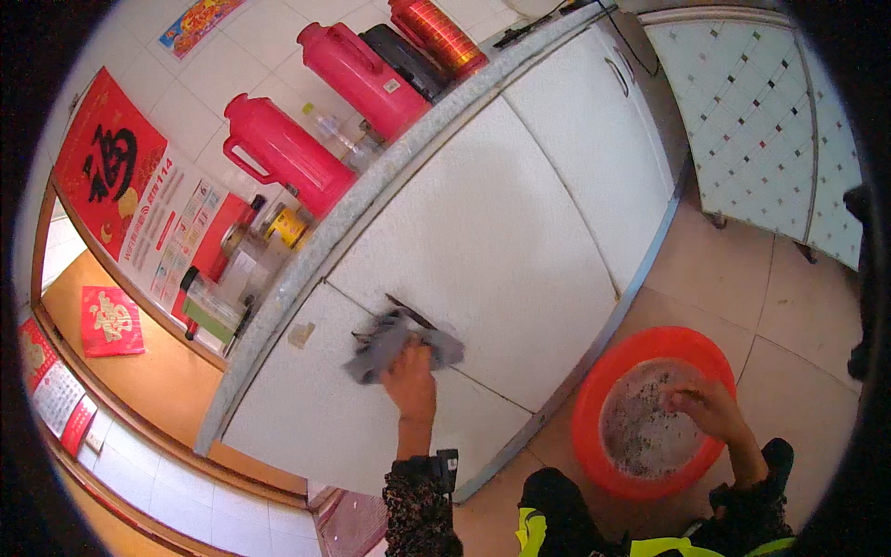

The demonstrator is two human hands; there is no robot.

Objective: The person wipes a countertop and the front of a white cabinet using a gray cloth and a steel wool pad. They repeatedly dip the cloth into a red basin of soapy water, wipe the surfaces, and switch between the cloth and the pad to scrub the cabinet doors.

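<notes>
My left hand [409, 376] presses a grey cloth [379, 358] against the white cabinet doors [487, 230]. The cloth is bunched and slightly blurred. It lies over the seam between two doors and partly covers their dark handles [412, 311]. Above the orange-red plastic basin [592, 425] on the floor hangs my right hand [706, 411], fingers loosely bent and nothing visible in them. Cloudy, greyish water [644, 438] with foam or dark specks fills the basin.
Two pink thermos flasks [289, 153] [362, 80], a red patterned flask [438, 35] and several jars [243, 264] stand on the speckled countertop [327, 244]. A tiled-pattern folding table or panel [745, 118] stands at right. My knee [557, 501] is near the basin.
</notes>
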